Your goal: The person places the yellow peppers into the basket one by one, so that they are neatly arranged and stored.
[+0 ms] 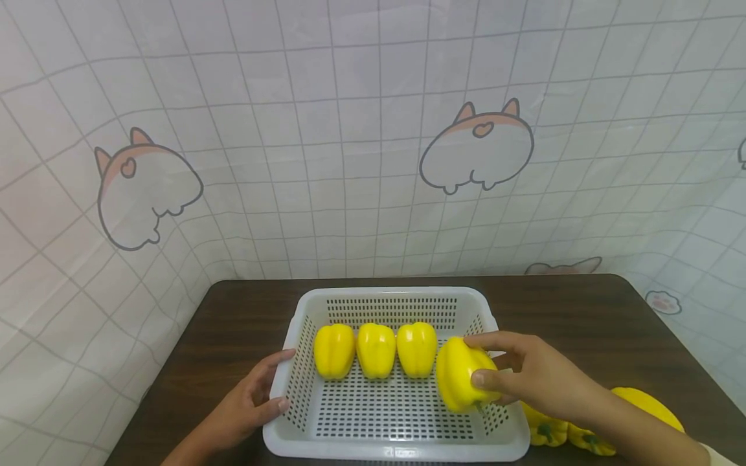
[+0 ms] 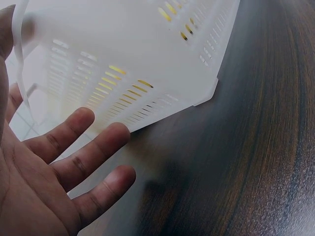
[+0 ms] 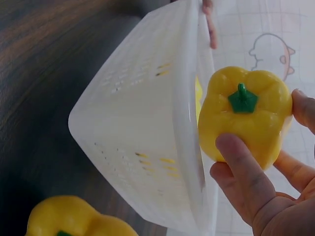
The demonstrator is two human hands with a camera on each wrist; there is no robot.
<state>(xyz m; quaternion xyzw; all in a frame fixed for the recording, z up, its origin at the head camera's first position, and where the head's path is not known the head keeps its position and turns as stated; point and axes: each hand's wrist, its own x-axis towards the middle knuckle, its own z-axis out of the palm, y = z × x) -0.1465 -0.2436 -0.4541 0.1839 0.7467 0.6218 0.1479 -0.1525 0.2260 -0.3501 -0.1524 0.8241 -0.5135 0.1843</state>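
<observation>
A yellow bell pepper with a green stem is held between the thumb and fingers of my right hand. It is tilted over the right end of a white perforated plastic basket; its stem faces the right wrist camera. Inside the basket, several more yellow bell peppers stand in a row towards the back. My left hand is at the basket's left rim, thumb and forefinger touching it. Its other fingers stretch loosely beside the slotted side wall.
More yellow bell peppers lie on the dark wooden table right of the basket, partly behind my right forearm. A white grid-patterned curtain with animal drawings hangs behind the table and along its sides.
</observation>
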